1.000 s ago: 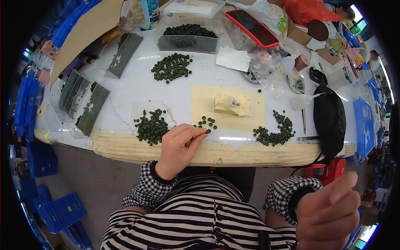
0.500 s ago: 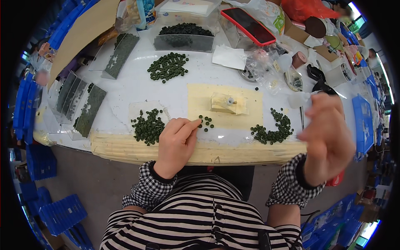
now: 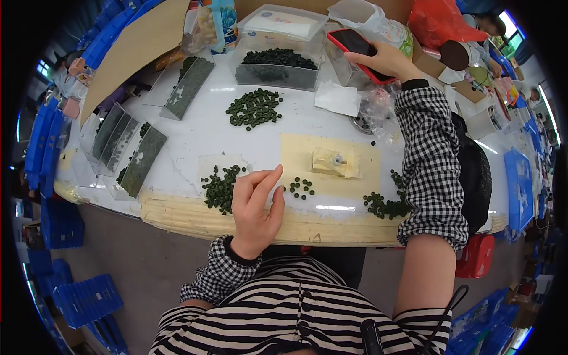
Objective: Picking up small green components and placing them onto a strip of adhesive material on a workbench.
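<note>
My left hand (image 3: 257,207) is open near the front edge of the table, its thumb apart from the fingers and nothing visible between them. Several small dark green beads (image 3: 304,182) lie just right of its fingertips, and a denser bead pile (image 3: 219,190) is on its left. My right hand (image 3: 387,59) reaches far across the table and closes over a phone (image 3: 352,42) in a red case, which leans on a clear box. A small yellowish block (image 3: 327,160) with a short peg sits on a yellow sheet (image 3: 296,151). My right sleeve partly covers another bead pile (image 3: 383,206).
A clear bin (image 3: 275,77) of green beads stands at the back, with loose beads (image 3: 254,109) before it. Clear trays (image 3: 145,160) are on the left. White paper (image 3: 337,98) and plastic bags (image 3: 378,109) lie near the phone. A blue crate (image 3: 516,183) is at the right edge.
My right hand has gone from the right front side of the table to the phone at the back. My left hand has lifted from the small beads, and its fingers have spread.
</note>
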A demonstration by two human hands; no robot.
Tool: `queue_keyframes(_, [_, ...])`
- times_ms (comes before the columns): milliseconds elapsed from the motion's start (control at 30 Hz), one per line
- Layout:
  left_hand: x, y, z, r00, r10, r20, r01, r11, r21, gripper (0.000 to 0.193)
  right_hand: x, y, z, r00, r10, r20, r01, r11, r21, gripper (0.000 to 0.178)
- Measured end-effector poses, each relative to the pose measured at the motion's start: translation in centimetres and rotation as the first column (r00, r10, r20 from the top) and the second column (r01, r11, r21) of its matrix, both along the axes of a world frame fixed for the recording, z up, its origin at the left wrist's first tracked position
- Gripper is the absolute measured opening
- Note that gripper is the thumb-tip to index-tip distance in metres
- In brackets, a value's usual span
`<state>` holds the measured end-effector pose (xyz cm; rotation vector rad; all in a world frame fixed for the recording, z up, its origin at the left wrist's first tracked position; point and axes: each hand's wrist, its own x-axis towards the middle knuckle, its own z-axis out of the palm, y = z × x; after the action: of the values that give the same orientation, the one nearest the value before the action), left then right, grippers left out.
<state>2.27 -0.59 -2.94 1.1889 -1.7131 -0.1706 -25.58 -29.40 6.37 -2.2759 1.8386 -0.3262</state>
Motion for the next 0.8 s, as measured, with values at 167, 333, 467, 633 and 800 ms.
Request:
queue_keyframes(167, [0.0, -0.2, -0.1, 0.999, -0.012, -0.029, 0.012, 1.000, 0.003, 0.041, 1.8, -2.9, 0.2, 0.988, -0.035, -0.152, 0.027, 0.998, -0.055, 0.101])
queue_keyframes(333, [0.0, -0.2, 0.0, 0.999, -0.001, -0.042, 0.002, 1.000, 0.013, 0.041, 2.7, -4.0, 0.1, 0.972, -0.035, -0.233, 0.002, 0.990, -0.140, 0.098])
queue_keyframes(467, [-0.1, -0.1, 0.0, 0.999, 0.001, -0.051, 0.000, 1.000, 0.023, 0.040, 2.3, -3.9, 0.0, 0.984, -0.046, -0.175, 0.029, 0.995, -0.099, 0.103])
queue_keyframes(633, [0.1, 0.1, -0.1, 0.997, 0.027, -0.074, -0.023, 0.998, 0.054, 0.040, 2.7, -3.2, 0.2, 0.978, -0.064, -0.199, 0.046, 0.994, -0.094, 0.101])
queue_keyframes(800, [0.5, 0.3, 0.7, 0.992, 0.069, -0.102, -0.060, 0.994, 0.088, 0.036, 2.3, -3.8, -0.5, 0.988, -0.041, -0.149, 0.015, 0.985, -0.173, 0.101])
